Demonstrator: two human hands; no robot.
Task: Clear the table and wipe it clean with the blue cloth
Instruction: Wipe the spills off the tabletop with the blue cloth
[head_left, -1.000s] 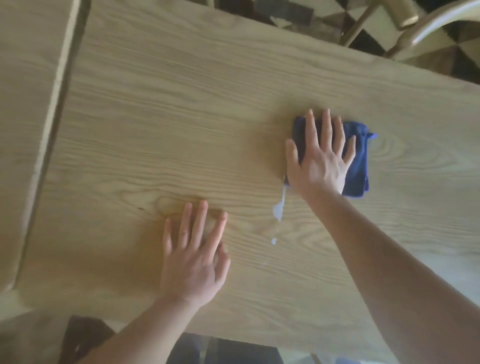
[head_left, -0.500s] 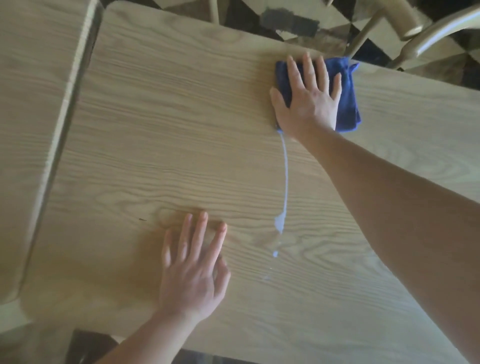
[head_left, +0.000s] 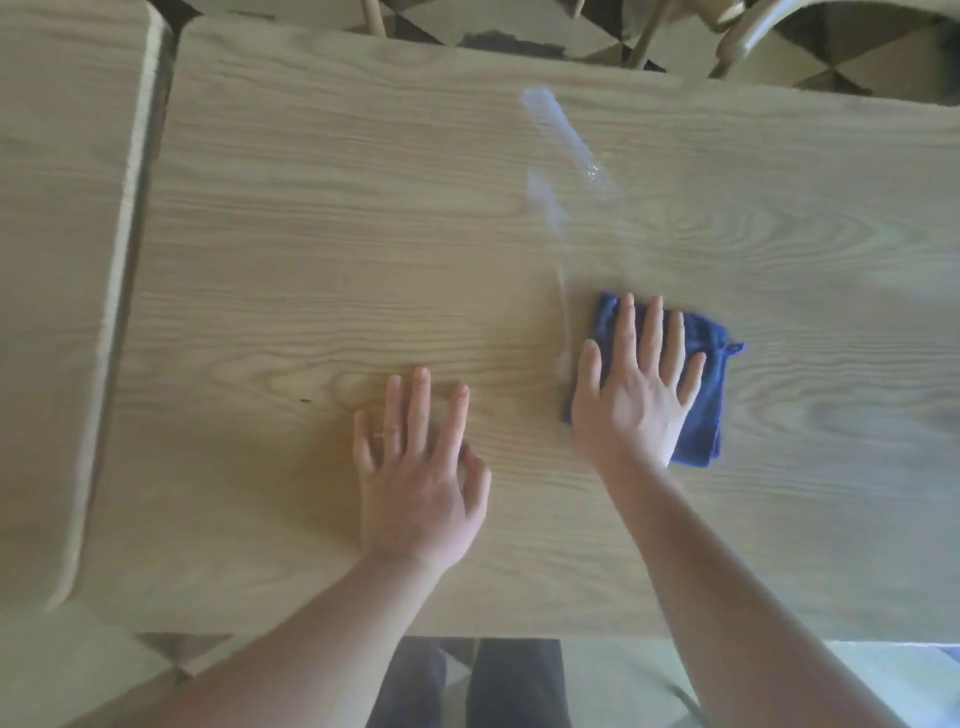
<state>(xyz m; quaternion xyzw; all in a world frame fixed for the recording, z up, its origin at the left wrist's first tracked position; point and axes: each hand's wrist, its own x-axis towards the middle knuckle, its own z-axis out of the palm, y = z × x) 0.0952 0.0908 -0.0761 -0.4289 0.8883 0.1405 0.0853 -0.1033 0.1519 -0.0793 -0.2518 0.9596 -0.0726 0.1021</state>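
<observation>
A folded blue cloth (head_left: 704, 374) lies on the light wooden table (head_left: 311, 234), right of centre. My right hand (head_left: 636, 387) presses flat on the cloth with its fingers spread and covers most of it. My left hand (head_left: 415, 467) rests flat on the bare wood to the left of the cloth, fingers apart, with nothing in it. A pale wet streak (head_left: 558, 140) runs from near the table's far edge down to the cloth's left side.
A second wooden tabletop (head_left: 57, 260) adjoins on the left across a narrow gap. Wooden chairs (head_left: 743, 36) stand beyond the far edge over a chequered floor. My legs (head_left: 467, 680) show below the near edge.
My right hand has pulled the cloth back from the far edge toward me, leaving a longer wet streak. The left hand has stayed put.
</observation>
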